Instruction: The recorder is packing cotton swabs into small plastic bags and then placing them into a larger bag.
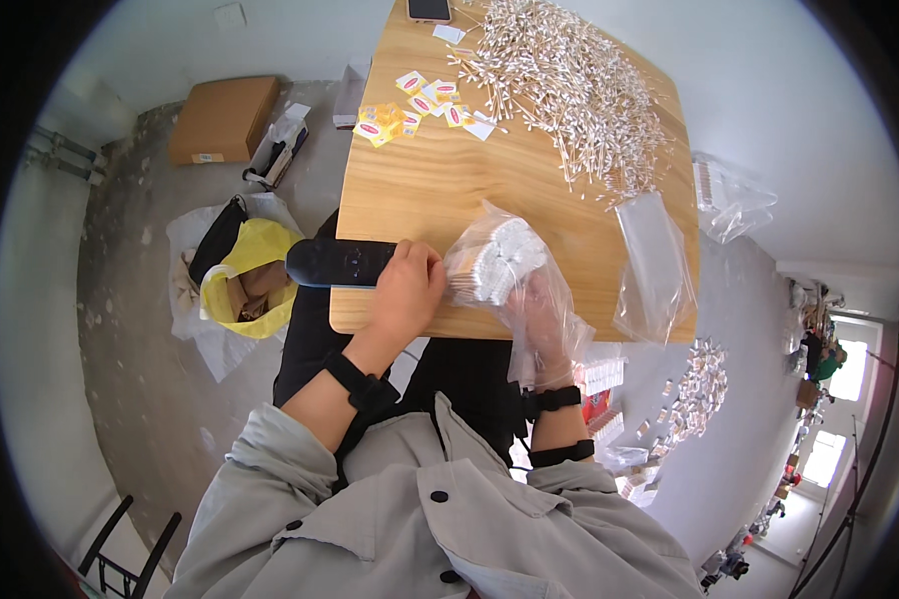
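A single head-worn fisheye view looks steeply down from close above the light wooden tabletop (pixel 449 190). It faces forward over the person's grey jacket (pixel 420 519), edges bending near the rim.

Wooden table (pixel 440 180), grey concrete floor (pixel 140 329)

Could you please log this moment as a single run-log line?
left hand: on black handheld device at table edge | right hand: inside clear plastic bag, against cotton swab bundle | loose cotton swabs: heaped far side

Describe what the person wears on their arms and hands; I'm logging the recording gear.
Both hands are bare: left hand, right hand. Light grey jacket sleeves are pushed up the forearms. The left wrist has a black strap; the right forearm has two black bands.
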Motion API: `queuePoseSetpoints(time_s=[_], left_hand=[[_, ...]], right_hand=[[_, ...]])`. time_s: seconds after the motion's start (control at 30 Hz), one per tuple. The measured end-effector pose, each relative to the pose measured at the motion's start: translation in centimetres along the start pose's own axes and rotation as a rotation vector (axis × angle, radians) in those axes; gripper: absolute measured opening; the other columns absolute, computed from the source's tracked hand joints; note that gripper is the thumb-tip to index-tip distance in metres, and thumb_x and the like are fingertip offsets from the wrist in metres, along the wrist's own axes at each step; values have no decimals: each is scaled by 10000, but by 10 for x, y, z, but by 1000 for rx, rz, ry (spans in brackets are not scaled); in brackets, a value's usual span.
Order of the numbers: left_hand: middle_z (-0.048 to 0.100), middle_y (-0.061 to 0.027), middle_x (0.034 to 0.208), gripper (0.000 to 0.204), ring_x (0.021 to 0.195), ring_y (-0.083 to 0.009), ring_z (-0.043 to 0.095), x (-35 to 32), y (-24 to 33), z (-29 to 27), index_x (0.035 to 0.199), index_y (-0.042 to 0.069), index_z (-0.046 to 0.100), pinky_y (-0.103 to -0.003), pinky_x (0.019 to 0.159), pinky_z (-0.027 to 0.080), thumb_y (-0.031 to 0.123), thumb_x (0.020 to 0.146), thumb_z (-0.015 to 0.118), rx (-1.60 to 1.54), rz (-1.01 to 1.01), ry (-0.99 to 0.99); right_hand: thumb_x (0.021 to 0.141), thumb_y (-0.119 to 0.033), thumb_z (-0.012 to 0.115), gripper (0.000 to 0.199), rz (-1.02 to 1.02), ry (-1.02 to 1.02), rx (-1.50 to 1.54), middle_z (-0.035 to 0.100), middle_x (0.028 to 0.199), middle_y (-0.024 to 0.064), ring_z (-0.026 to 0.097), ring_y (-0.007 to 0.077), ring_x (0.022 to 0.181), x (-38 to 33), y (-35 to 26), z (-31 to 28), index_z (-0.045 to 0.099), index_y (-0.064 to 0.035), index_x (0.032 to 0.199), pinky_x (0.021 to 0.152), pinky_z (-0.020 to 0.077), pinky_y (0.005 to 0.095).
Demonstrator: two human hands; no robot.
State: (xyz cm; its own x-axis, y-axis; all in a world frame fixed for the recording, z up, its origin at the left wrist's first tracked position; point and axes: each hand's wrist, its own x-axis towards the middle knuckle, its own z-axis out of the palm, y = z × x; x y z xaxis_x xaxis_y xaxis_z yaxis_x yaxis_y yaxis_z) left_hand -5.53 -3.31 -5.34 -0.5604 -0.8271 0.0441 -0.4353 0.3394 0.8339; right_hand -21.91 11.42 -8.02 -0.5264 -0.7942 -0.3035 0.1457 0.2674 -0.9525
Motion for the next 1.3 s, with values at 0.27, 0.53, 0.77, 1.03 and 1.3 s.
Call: queuePoseSetpoints(time_s=[0.27,0.53,0.77,1.03,1.3], left_hand=[[638,-153,880,236,831,-347,615,23,9,1,799,44,623,-412,708,494,261,864,557,26,-203,-234],[572,-126,847,79,771,-341,593,9,6,17,811,40,577,-406,656,482,112,819,607,104,23,47],[559,-141,857,42,766,-357,580,6,5,24,808,12,542,-391,639,488,17,803,584,-102,164,18],[644,-150,863,178,686,-240,628,17,5,27,902,-4,578,-322,629,492,158,847,630,-509,-330,-21],[605,-181,899,250,819,-302,597,22,5,33,909,-9,579,-376,734,474,239,886,596,-380,-334,-47]], right_hand=[[932,-218,519,276,-186,191,-253,609,971,117,564,214,869,-6,-25,23,567,14,1074,788,438,341],[938,-200,514,296,-314,247,-530,611,1020,156,574,273,903,-19,-77,60,539,23,1130,806,436,358],[986,-192,425,471,-229,272,-527,472,1308,215,488,316,1164,-25,-71,61,314,20,1391,974,382,360],[986,-166,396,436,-329,293,-913,411,1365,161,419,266,1236,-31,-69,65,331,-10,1387,1036,317,340],[997,-225,380,486,-358,312,-539,399,1353,221,404,291,1235,-17,-48,75,275,52,1383,1040,305,372]])
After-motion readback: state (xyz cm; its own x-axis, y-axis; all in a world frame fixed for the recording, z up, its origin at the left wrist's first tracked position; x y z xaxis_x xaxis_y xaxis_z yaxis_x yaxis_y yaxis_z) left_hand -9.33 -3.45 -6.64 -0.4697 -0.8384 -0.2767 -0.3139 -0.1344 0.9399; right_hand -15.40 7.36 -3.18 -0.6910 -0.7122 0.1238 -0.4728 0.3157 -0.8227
